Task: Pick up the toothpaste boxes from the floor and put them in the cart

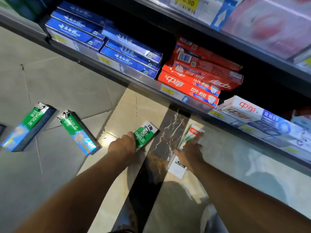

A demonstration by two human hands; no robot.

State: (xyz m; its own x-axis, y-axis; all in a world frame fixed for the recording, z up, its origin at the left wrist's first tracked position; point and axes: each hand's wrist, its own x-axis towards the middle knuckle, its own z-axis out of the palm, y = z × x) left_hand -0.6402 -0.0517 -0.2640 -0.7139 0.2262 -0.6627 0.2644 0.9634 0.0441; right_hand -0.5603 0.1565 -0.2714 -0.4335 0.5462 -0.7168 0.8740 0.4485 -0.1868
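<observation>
Head view — steep downward, close over floor (58, 78).

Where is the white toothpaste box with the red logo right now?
In the head view, the white toothpaste box lies on the floor right of centre, under the right hand, just right of the dark marble strip and below the shelf edge.

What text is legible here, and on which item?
"DARLIE": green box gripped by the left hand.
"DARLIE": two green boxes on the floor.
"中華": red boxes on the shelf, white shelf box, and the white box under the right hand.
"+50%": red boxes.
Blue boxes, yellow price tags: too blurred.
</observation>
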